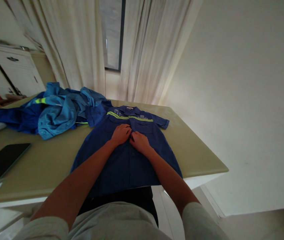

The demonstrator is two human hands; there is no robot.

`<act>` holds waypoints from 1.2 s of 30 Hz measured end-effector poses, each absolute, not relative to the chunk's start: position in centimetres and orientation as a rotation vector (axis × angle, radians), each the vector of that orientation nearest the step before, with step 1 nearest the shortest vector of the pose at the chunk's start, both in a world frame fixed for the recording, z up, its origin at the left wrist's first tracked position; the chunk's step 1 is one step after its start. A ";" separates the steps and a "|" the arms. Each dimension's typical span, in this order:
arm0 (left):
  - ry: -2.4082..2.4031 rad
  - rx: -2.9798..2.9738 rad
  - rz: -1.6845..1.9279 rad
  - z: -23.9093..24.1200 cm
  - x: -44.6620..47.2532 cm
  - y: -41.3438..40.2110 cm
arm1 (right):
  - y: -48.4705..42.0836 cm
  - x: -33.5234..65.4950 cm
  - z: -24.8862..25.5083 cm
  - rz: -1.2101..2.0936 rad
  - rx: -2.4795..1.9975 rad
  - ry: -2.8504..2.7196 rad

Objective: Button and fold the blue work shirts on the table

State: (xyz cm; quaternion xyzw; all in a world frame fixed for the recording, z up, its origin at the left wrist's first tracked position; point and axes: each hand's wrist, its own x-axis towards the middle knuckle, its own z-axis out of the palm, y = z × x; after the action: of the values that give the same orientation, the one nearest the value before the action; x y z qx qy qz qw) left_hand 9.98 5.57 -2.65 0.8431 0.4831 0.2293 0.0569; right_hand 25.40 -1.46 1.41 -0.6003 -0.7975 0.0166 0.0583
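A dark blue work shirt [124, 160] with a yellow-green reflective stripe across the chest lies flat, front up, on the pale table [197, 150]. My left hand [120, 133] and my right hand [139, 141] meet at the shirt's front placket, just below the chest pockets. Both hands have their fingers curled and pinched on the placket fabric. The fingertips touch each other over the button line. The shirt's hem hangs over the near table edge against my body.
A heap of lighter and darker blue work clothes [54, 111] lies at the table's left rear. A dark tablet [1, 161] rests near the left front. White drawers [11, 71] stand at left, curtains [142, 50] and a window behind, and a bare wall at right.
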 end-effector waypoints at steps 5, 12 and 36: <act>1.406 2.452 0.796 -3.3 9.5 4.5 | -1.0 27.4 -0.5 0.170 -1.614 -2.350; 1.360 2.321 0.885 -3.3 9.3 3.5 | 0.0 28.3 -1.4 0.220 -1.357 -2.334; 1.054 2.091 0.821 -2.3 9.3 3.7 | 0.8 29.3 -1.6 0.425 -1.411 -1.880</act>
State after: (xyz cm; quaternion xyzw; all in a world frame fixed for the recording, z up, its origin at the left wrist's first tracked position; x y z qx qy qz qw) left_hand 9.31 3.71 -2.34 0.7972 0.4018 0.3131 0.3240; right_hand 29.29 0.84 -1.65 -0.5494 -0.7319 0.1654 0.3675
